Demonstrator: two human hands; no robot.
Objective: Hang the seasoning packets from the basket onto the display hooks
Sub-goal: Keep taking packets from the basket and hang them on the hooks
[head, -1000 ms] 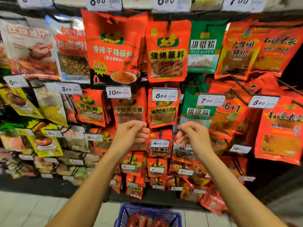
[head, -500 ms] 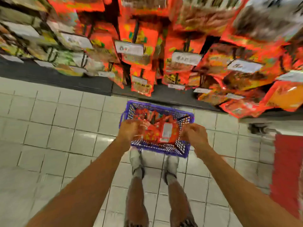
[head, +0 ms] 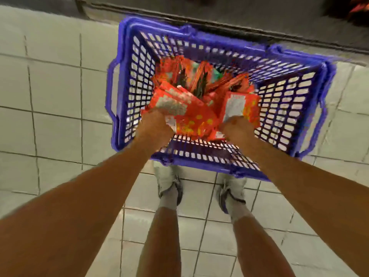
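**Both hands down in the blue basket, among the red packets**

Pale square floor tiles [head: 54,92] with dark grout lines across the left of the frame, running under everything else. Left forearm rising from the lower left corner toward the centre. Left hand [head: 154,124] inside the near left part of the basket, closed on the near end of a red seasoning packet [head: 191,118] with yellow spots and a whitish label panel; fingers hidden beneath the packet, so grip detail unclear. Blue plastic basket [head: 295,100] with lattice walls on the floor in the upper centre, one handle slot visible on its left wall, far rim close to a dark grey shelf base [head: 219,11] along the top edge. Heap of more red seasoning packets [head: 201,80] in the middle of the basket floor, some standing on edge, blurred. Below the basket, at lower centre, two bare legs and two light grey shoes [head: 167,182] with toes just short of the near rim. Right of centre, a second red packet [head: 239,105] with a white panel, tilted up. Right hand [head: 236,127] at that packet's lower edge, curled in a fist; hard to tell whether gripping or only touching it. Right forearm stretching away to the lower right corner. A scrap of red packaging [head: 359,9] in the upper right corner.
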